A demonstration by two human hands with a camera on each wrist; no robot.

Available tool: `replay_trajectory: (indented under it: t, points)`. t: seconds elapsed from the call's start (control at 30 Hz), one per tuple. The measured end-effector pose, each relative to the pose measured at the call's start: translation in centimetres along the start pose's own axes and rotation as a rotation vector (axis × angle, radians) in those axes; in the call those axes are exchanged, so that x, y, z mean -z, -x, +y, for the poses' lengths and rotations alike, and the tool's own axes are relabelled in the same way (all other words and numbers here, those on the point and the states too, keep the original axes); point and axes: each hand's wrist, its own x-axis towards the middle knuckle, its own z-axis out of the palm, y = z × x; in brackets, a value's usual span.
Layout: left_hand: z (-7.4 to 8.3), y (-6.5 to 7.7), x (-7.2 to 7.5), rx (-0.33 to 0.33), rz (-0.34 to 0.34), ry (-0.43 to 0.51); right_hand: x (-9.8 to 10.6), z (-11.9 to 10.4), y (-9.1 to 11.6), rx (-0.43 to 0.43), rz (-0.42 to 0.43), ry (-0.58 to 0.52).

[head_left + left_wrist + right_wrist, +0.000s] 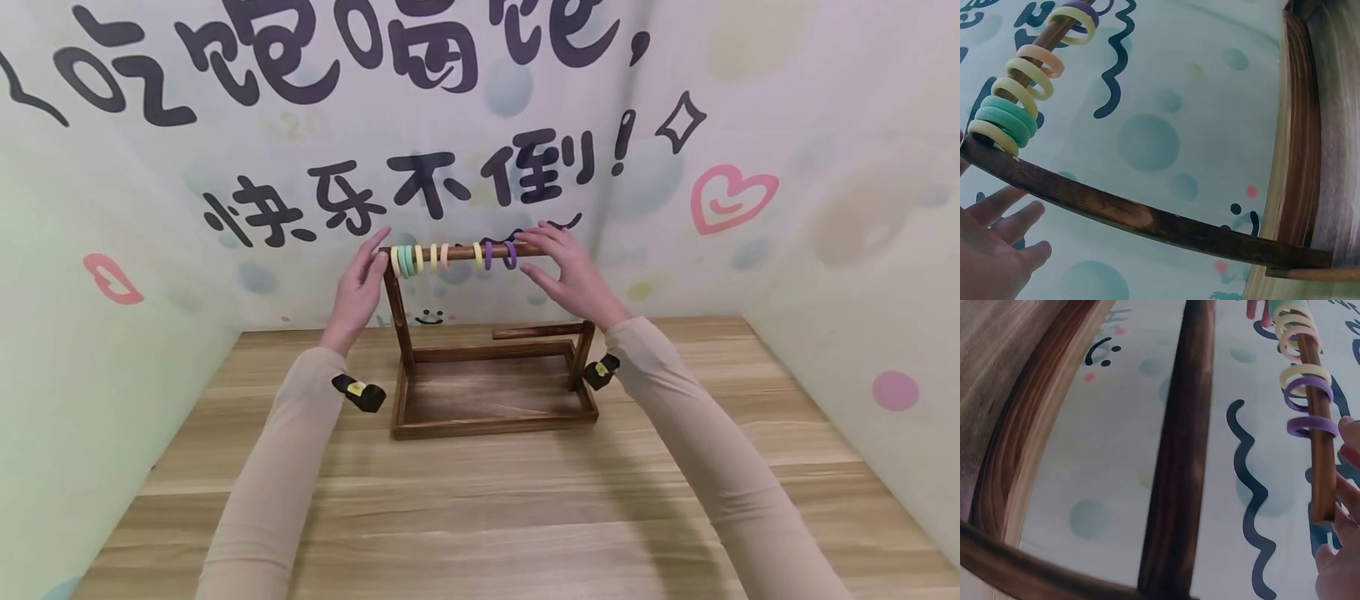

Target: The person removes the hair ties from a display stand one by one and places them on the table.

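Observation:
A dark wooden stand holds a high horizontal rod (461, 252), threaded with several hair ties. At its left end sit yellow and mint hair ties (1010, 119), then a peach hair tie (1044, 59); a yellow one and two purple hair ties (1312, 426) hang further right. My left hand (358, 296) is at the top of the left post (400, 317), fingers extended beside the rod's joined end. My right hand (573, 271) is spread around the rod's free right end, beside the outermost purple hair tie, fingers relaxed. In the right wrist view, its fingers lie partly behind the rod.
The stand's shallow tray base (495, 427) rests on the wood-grain table (465, 517). A lower rod (528, 333) juts left from the short right post (581, 358). Behind stands a white wall (450, 292) with printed lettering; side walls flank the table.

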Motion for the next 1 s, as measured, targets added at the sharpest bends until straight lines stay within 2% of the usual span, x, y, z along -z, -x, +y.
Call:
replay_trajectory:
  t: [0.2, 0.43, 0.67, 0.8, 1.0]
  points:
    - [0.5, 0.1, -0.3, -0.062, 0.024, 0.05, -0.9, -0.1, -0.2, 0.003, 0.02, 0.008]
    - [-0.2, 0.2, -0.6, -0.109, 0.072, 0.105, -1.3, -0.1, -0.7, 0.032, 0.041, 0.01]
    - [-3.5, -0.8, -0.5, -0.048, 0.082, 0.202, -1.7, -0.3, -1.0, 0.037, 0.04, 0.038]
    - [-3.6, -0.6, -0.4, -0.027, 0.08, 0.191, -1.9, -0.3, -1.0, 0.021, 0.032, 0.046]
    - [-3.7, -0.7, -0.3, -0.03, 0.074, 0.203, -2.0, -0.2, -1.0, 0.029, 0.055, 0.027]
